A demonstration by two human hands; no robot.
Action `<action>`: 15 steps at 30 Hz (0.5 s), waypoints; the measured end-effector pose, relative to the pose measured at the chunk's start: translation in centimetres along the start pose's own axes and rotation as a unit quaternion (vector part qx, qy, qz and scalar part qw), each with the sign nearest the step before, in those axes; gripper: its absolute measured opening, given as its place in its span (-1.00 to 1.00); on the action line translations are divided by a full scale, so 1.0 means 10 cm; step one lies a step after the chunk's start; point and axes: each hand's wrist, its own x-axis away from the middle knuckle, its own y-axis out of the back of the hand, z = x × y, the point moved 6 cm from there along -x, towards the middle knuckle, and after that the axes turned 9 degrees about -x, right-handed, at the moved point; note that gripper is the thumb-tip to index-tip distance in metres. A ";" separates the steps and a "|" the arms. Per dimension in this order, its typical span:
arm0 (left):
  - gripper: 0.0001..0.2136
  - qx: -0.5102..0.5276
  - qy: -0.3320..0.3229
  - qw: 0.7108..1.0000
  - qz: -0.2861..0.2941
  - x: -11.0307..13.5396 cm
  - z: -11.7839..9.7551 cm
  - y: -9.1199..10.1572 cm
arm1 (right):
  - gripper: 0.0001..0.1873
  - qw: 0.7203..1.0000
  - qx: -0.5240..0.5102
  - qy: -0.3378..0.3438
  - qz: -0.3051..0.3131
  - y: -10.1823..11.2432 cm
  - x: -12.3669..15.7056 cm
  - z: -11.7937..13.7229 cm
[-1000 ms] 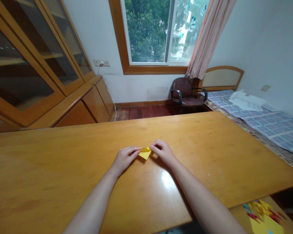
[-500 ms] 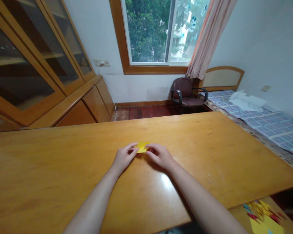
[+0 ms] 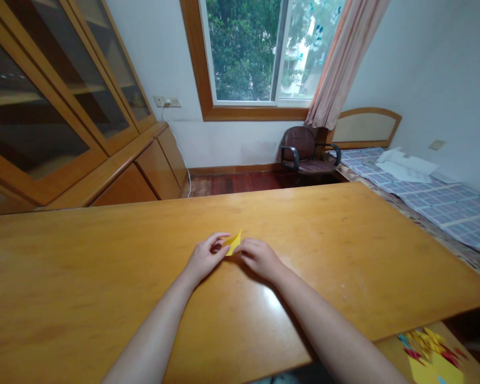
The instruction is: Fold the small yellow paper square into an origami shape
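Note:
A small folded yellow paper (image 3: 233,242) stands on edge between my two hands on the wooden table (image 3: 104,256). My left hand (image 3: 205,258) pinches its left side with curled fingers. My right hand (image 3: 258,257) is closed on its right side, fingers pressed down at the table. Most of the paper is hidden behind my fingers; only a pointed tip shows.
A stool or low surface (image 3: 432,352) at the lower right carries several coloured folded papers and a yellow sheet. Behind the table are a brown armchair (image 3: 306,152), a bed (image 3: 432,197) to the right, and glass-door cabinets (image 3: 64,117) to the left.
The yellow paper went from lying flat with a point toward me to being turned up on edge, and both hands shifted slightly left and closer together around it.

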 end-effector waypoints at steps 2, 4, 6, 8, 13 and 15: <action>-0.68 -0.007 -0.001 1.000 -0.006 0.00 -0.02 0.02 | -0.81 1.000 0.007 0.007 0.020 -0.03 0.00 0.00; -0.69 -0.016 -0.004 1.000 -0.012 0.00 -0.01 0.04 | -0.81 0.999 0.010 0.012 0.034 -0.06 0.00 0.01; -0.69 -0.020 -0.002 1.000 -0.012 0.00 0.04 0.04 | -0.82 0.999 0.006 0.008 0.036 -0.05 -0.01 0.02; -0.67 -0.012 0.007 1.000 -0.012 -0.01 0.11 0.03 | -0.86 1.000 -0.003 -0.001 0.027 -0.03 -0.02 0.02; -0.61 0.085 0.025 0.996 -0.016 -0.03 0.23 0.00 | -0.92 0.998 -0.040 -0.038 -0.015 0.05 -0.03 0.01; -0.58 0.144 0.033 0.989 -0.009 -0.03 0.23 -0.02 | -0.92 0.997 -0.058 -0.052 -0.031 0.07 -0.03 -0.01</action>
